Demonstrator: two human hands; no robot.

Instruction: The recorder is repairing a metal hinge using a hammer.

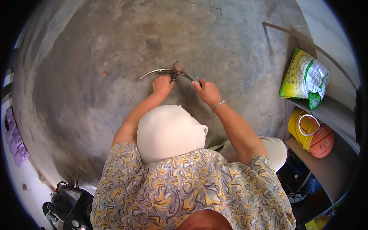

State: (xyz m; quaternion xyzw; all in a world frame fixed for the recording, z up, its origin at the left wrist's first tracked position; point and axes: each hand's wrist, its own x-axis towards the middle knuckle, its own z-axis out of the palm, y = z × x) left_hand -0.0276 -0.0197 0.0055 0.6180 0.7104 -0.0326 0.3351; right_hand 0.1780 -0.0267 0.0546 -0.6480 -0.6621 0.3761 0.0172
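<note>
Head view, looking straight down on a person crouched over a bare concrete floor [115,46]. Both forearms rise from the patterned yellow-grey shirt [191,188] toward the centre of the picture. The left hand [162,84] is closed in a fist around one handle of a long-handled metal tool [168,72] — the free end of that handle curves away toward 9 o'clock, ending in a small hook. The right hand [207,91], a silver bangle [219,104] on its wrist, is curled over the other, darker handle, which runs off toward 4 o'clock from the tool's hinge and disappears under the fingers. At the hinge, at 12 o'clock from the gap between the two hands and just beyond the knuckles, sits a small brownish lump [178,67] held in the head of the tool; whether it rests on the floor cannot be told. The lump lies at about 1 o'clock from the left hand and 11 o'clock from the right.

A knee in pale cloth [168,130] fills the space below the hands.

At 3 o'clock, open shelves [337,111] carry a yellow-green printed sack [304,76], a yellow container [301,130] and an orange basketball [322,141]. At 7 o'clock stands dark equipment [69,207]; at 9 o'clock, purple objects [15,142] along the wall.
</note>
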